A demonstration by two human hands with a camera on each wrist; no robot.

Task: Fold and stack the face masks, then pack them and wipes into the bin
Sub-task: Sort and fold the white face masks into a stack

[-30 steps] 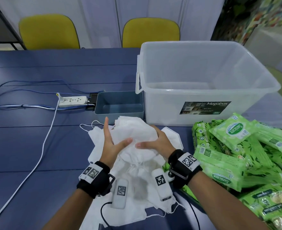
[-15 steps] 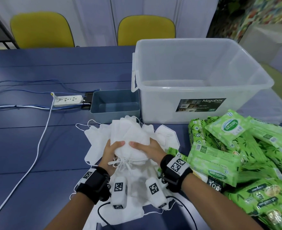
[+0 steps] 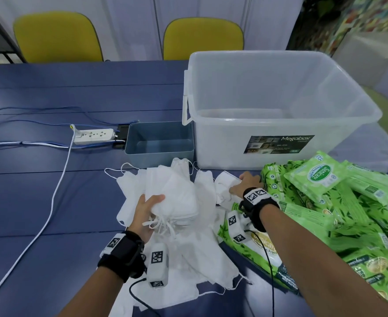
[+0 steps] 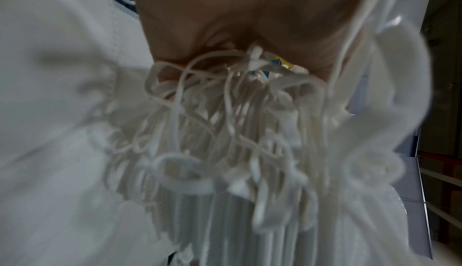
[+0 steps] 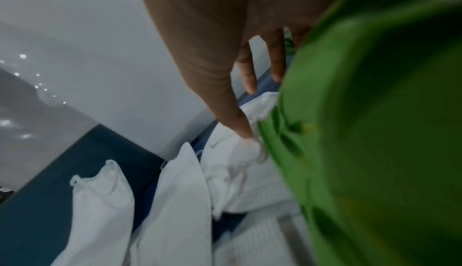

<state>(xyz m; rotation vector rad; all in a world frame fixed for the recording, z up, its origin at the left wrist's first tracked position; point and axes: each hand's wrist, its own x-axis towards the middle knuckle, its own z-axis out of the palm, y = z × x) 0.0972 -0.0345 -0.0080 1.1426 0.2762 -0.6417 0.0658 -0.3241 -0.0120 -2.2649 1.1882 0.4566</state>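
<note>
My left hand [image 3: 148, 205] grips a thick stack of folded white masks [image 3: 173, 197] by its near end, thumb on top; in the left wrist view the stack's tangled ear loops [image 4: 225, 124] hang below my palm. More loose white masks [image 3: 195, 255] lie spread on the blue table beneath. My right hand [image 3: 245, 183] reaches to the right with straight fingers and touches a single white mask [image 3: 225, 183] [image 5: 232, 163] lying beside the green wipe packs [image 3: 325, 202]. The clear plastic bin [image 3: 280, 106] stands behind, with nothing in it.
A small grey-blue tray [image 3: 158, 143] sits left of the bin. A white power strip [image 3: 94, 136] and its cables [image 3: 51, 202] run over the table's left side. Two yellow chairs [image 3: 56, 35] stand beyond the far edge. Wipe packs fill the right side.
My right hand let go of the stack and moved right to a loose mask by the wipes. My left hand alone now holds the stack.
</note>
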